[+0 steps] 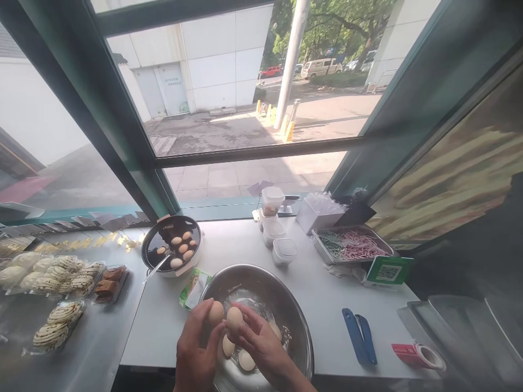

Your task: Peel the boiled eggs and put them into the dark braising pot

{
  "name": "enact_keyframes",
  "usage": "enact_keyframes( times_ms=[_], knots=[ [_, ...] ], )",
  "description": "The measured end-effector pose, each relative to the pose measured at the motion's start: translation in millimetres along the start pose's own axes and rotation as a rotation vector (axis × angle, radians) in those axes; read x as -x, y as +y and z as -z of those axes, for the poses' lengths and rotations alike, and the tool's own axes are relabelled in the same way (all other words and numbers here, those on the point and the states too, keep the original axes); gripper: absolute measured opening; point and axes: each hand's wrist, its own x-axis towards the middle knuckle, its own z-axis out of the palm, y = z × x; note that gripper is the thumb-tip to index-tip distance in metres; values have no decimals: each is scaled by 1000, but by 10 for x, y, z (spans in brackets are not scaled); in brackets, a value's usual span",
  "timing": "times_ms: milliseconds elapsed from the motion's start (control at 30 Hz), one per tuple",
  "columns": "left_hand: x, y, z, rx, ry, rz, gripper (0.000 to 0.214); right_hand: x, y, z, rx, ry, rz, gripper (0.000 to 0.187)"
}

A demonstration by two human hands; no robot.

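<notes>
My left hand (pixel 196 348) is closed round a pale brown egg (pixel 216 312) at the near rim of a big steel bowl (pixel 286 305). My right hand (pixel 261 343) grips a second egg (pixel 234 317) right beside it; the two eggs nearly touch. More eggs (pixel 245 359) lie in the bowl under my hands, on clear plastic wrap. Behind the bowl to the left stands a dark pot (pixel 152 251) of dark liquid with several eggs floating in it and a ladle handle (pixel 156 267) leaning out.
A green snack packet (pixel 192 287) lies left of the bowl. Clear lidded tubs (pixel 284 250) stand behind it. A steel tray (pixel 351 245) of pink and green strips, a QR sign (pixel 388 269), blue tongs (pixel 359 335) and a tape roll (pixel 425 356) are to the right. Wrapped buns (pixel 53 275) fill the left counter.
</notes>
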Motion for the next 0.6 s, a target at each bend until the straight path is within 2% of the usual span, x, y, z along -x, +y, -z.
enact_keyframes(
  times_ms=[67,167,267,300,400,533,600],
  knots=[
    [52,-1,-7,-11,59,-34,41,-5,-6,-22,-61,-4,4,63],
    [153,27,-49,13,30,-57,35,-14,-20,-73,-135,-2,16,63],
    [226,76,-88,-14,202,2,39,-29,-12,-120,-171,3,17,58],
    [237,90,-95,-16,225,-9,39,-34,-3,-130,-170,7,18,57],
    [230,111,-90,15,131,-77,32,-44,35,-148,-145,50,40,58],
    [121,103,-27,-37,177,-152,41,-57,87,-150,-133,73,55,59],
    [50,96,7,-30,52,-269,46,-67,117,-145,-123,89,51,58]
  ],
)
